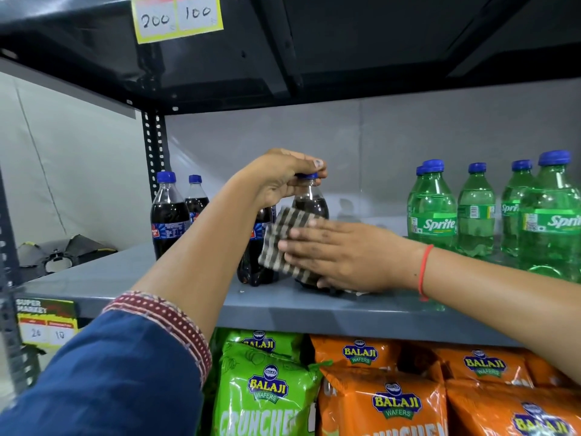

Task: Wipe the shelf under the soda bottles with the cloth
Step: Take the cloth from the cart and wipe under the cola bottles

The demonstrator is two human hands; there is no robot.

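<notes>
Sleeved left hand (pixel 279 180) pinches cola bottle (pixel 309 212) cap; right hand (pixel 342 256) flattens cloth (pixel 283 243).

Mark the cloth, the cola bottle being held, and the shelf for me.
cloth (pixel 279 243), head view, striped middle.
held cola bottle (pixel 309 204), head view, dark shoulder below the cap.
shelf (pixel 132 275), head view, bare grey top.

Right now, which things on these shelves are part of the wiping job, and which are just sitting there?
In the job:
left hand, gripping the cola bottle by its cap
right hand, pressing the cloth against that bottle
shelf

Just there:
Sprite bottles
other cola bottles
wafer bags
price tags
</notes>
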